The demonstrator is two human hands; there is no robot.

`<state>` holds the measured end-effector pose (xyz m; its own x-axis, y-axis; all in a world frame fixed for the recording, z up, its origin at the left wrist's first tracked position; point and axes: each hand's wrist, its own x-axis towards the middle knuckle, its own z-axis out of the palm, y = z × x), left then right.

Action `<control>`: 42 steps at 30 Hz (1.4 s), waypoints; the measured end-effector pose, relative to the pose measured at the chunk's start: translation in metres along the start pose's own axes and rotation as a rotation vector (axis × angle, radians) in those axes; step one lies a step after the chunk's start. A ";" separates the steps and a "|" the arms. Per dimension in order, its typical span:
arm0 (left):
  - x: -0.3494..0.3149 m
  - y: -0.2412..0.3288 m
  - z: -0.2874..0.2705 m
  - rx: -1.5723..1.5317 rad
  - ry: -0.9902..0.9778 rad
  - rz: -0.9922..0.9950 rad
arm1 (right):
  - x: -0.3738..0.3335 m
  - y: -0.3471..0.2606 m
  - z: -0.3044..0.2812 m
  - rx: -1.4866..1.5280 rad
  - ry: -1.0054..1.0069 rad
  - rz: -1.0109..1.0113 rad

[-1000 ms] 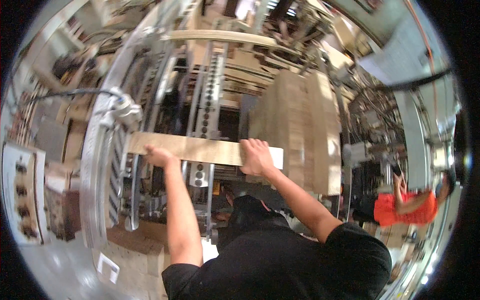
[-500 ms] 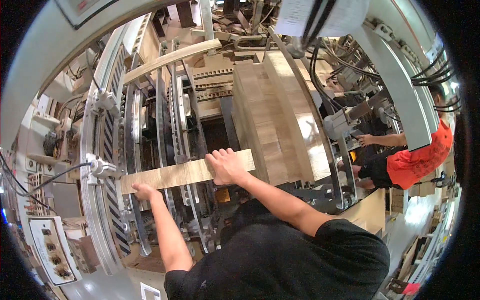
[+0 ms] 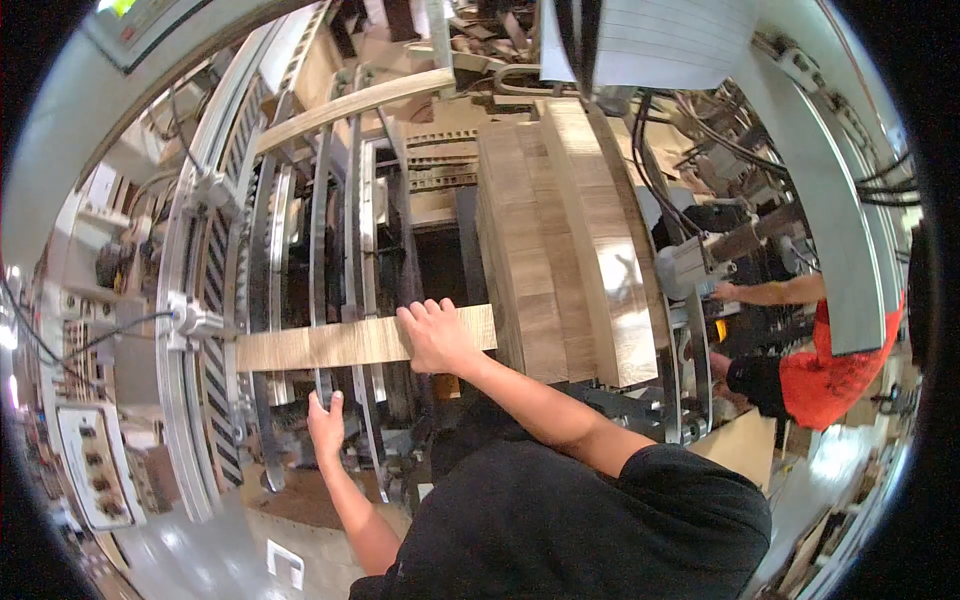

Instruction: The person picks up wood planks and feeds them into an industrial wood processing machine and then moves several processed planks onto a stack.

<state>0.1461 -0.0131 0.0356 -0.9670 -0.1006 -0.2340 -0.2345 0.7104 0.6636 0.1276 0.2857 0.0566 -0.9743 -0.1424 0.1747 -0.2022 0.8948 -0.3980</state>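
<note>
A light wood board (image 3: 345, 343) lies crosswise over the upright metal rails (image 3: 319, 200) of a machine. Its left end reaches the striped edge beside a small pneumatic cylinder (image 3: 192, 325). My right hand (image 3: 437, 338) grips the board near its right end, fingers over the far edge. Off the board, on its near side, my left hand (image 3: 326, 430) has thumb and forefinger apart beside a rail; whether it touches the rail I cannot tell. A second wood board (image 3: 352, 108) rests across the rails farther away.
Right of the rails stands a large stack of wood planks (image 3: 530, 240), one shiny plank (image 3: 610, 260) along its right side. Cables and another cylinder (image 3: 690, 262) sit beyond it. At far right a person in a red shirt (image 3: 840, 385) reaches toward the machine. Paper sheets (image 3: 665, 40) hang above.
My left hand has let go of the board's left part and moved nearer to me and right. My right hand stays on the board. The whole view has shifted slightly.
</note>
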 end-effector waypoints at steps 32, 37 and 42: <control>-0.032 -0.004 -0.004 0.181 0.209 -0.368 | -0.030 0.001 -0.062 0.072 -0.331 -0.045; -0.029 -0.002 -0.001 0.207 0.281 -0.224 | -0.093 0.020 -0.144 0.048 -0.277 0.062; -0.022 -0.027 0.002 0.277 0.298 -0.179 | -0.141 0.048 -0.199 -0.017 -0.023 0.225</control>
<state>0.1744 -0.0292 0.0216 -0.9096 -0.4066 -0.0860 -0.4046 0.8193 0.4061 0.2753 0.4329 0.1924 -0.9966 0.0526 0.0626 0.0224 0.9120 -0.4095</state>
